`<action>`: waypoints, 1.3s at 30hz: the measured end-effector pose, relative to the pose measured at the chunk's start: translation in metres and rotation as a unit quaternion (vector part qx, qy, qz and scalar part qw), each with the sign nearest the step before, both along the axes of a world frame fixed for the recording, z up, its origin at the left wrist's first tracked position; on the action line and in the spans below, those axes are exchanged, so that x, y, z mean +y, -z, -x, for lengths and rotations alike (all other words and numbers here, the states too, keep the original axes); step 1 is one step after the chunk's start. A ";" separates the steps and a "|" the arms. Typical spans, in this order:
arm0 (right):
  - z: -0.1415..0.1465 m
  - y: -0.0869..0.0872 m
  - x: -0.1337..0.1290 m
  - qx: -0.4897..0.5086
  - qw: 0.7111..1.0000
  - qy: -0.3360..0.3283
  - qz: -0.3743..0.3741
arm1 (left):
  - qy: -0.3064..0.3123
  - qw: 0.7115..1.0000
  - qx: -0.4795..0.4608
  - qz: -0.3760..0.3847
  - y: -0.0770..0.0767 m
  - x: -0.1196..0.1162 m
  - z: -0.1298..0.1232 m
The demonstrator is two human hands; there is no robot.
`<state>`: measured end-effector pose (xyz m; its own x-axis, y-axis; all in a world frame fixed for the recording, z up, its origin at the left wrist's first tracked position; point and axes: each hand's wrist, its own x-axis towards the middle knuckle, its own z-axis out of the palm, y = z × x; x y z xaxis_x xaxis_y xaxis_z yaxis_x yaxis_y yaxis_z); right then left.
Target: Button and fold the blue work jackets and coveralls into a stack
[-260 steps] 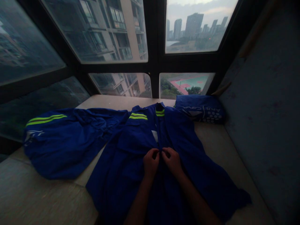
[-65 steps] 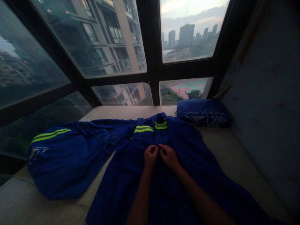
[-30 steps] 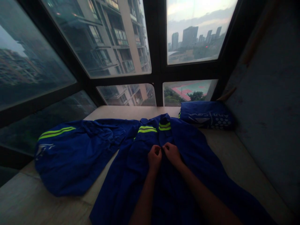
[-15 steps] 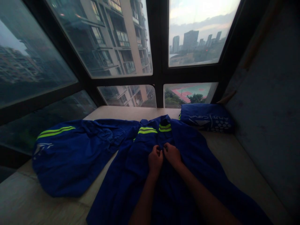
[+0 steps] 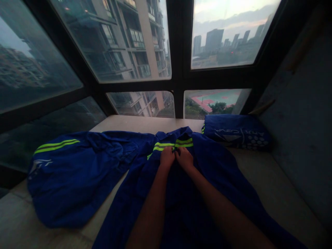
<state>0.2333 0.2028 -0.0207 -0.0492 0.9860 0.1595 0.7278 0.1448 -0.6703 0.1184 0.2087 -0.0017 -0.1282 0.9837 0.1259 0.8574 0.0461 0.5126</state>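
A blue work jacket [image 5: 212, 166] with yellow-green reflective stripes lies spread out, its collar toward the window. My left hand [image 5: 167, 156] and my right hand [image 5: 184, 157] are close together at the jacket's front opening, right at the chest stripes. Both have their fingers curled and pinched on the two front edges. Any button or zip between the fingertips is too dark and small to make out.
Another blue garment [image 5: 67, 180] with a reflective stripe lies to the left on the pale sill [image 5: 140, 121]. A folded blue garment [image 5: 233, 129] with white print sits at the back right, by the wall [image 5: 301, 138]. Dark-framed windows [image 5: 178, 55] rise behind.
Both hands have moved up the jacket front, from below the stripes to the stripes near the collar. The view has shifted slightly. The garments at the sides lie as before.
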 end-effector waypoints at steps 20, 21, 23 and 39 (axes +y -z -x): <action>-0.004 0.022 0.003 0.048 0.998 -0.022 -0.022 | -0.051 0.977 -0.199 -0.055 0.021 0.004 -0.001; -0.004 0.023 0.003 0.045 0.999 -0.022 -0.019 | -0.051 0.973 -0.215 -0.064 0.025 0.002 -0.001; -0.004 0.024 0.004 0.041 0.999 -0.021 -0.015 | -0.048 0.966 -0.239 -0.082 0.031 -0.003 -0.001; -0.002 0.027 0.004 0.067 0.997 -0.022 -0.017 | -0.038 0.948 -0.302 -0.094 0.038 -0.005 0.004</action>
<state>0.2355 0.2066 -0.0478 -0.0678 0.9772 0.2011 0.6240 0.1988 -0.7557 0.1148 0.2036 -0.0396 -0.3015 0.9366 0.1788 0.4030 -0.0448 0.9141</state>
